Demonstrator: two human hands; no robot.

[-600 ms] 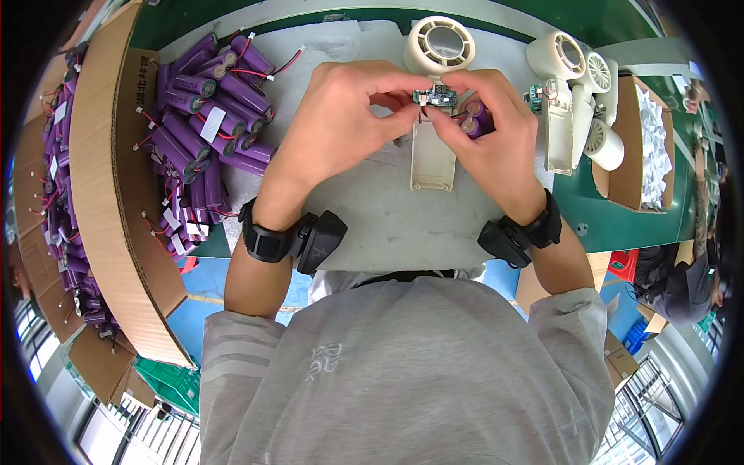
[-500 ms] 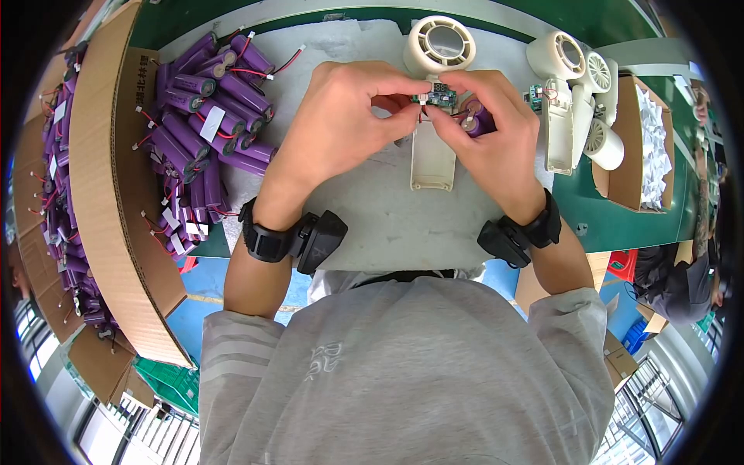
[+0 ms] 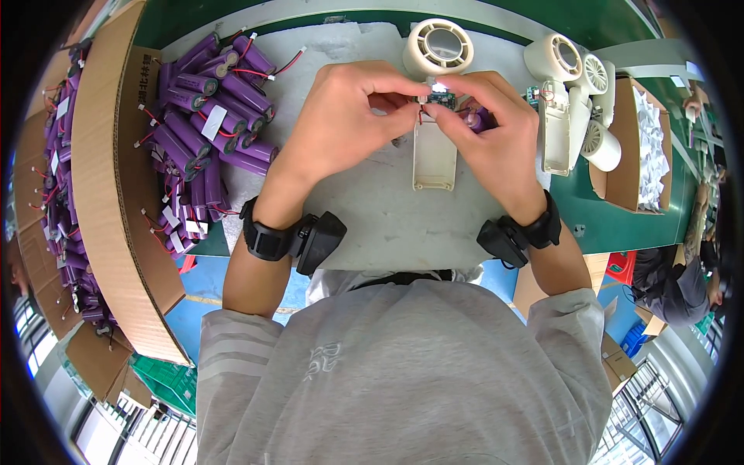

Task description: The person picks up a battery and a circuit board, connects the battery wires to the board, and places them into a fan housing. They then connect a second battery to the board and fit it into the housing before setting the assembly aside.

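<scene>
- Over the cream fan (image 3: 434,167), the left hand (image 3: 345,112) and right hand (image 3: 502,120) pinch a green circuit board (image 3: 444,100) by its ends.
- Just right of the fan's handle, a purple battery (image 3: 483,118) sits under the right hand.
- Left of the fan, a battery heap (image 3: 186,143).
- Right of it, cream casings (image 3: 556,132).
</scene>
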